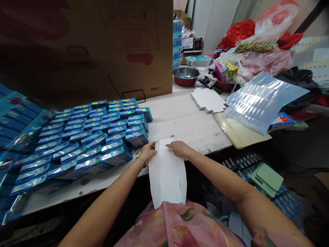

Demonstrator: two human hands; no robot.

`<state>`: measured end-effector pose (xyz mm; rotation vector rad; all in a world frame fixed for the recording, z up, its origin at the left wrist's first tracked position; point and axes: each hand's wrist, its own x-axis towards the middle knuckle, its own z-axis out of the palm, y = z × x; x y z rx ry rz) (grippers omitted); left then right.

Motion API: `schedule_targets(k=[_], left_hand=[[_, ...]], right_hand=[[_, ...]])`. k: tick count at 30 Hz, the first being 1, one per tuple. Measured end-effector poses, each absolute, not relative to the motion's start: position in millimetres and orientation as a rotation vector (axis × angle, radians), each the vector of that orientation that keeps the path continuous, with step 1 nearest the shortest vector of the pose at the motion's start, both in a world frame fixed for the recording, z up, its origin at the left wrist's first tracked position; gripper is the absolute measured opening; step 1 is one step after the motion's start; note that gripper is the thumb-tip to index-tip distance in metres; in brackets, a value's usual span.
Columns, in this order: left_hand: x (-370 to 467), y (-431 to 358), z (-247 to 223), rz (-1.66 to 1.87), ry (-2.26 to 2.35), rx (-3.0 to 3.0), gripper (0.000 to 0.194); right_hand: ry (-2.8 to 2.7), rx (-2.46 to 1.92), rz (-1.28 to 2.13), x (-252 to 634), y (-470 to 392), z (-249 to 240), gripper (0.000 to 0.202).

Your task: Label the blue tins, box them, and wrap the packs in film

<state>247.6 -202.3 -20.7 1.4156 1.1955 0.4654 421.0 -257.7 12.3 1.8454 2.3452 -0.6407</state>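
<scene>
A white cardboard blank [168,171], long with curved side edges and dark slits near its right side, reaches from the table's front edge to my lap. My left hand [147,152], with a thin bangle at its wrist, pinches the upper left edge of the blank. At the upper right edge, my right hand [179,149] grips the same piece, its index finger stretched across the white surface and the other fingers curled, partly hidden. Left of my hands stand rows of small blue boxes [97,137] with shiny tops.
A large brown carton [123,44] walls off the back left. Farther right lie a stack of flat white blanks [208,100], a silvery sheet [262,99] and clear plastic sleeves [239,132]. A metal bowl [186,76] stands behind. A green box [267,178] sits below the table.
</scene>
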Motion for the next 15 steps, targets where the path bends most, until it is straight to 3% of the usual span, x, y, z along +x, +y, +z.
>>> schedule_targets(k=[7,15], left_hand=[[244,-198,-20,0.37,1.209,1.957,0.047],[250,-197,-16,0.273,1.216,1.909,0.042]], right_hand=[[2.226,1.613,-0.546,394,-245,26,0.036],[2.192,1.73,-0.642,386,-239,27,0.029]])
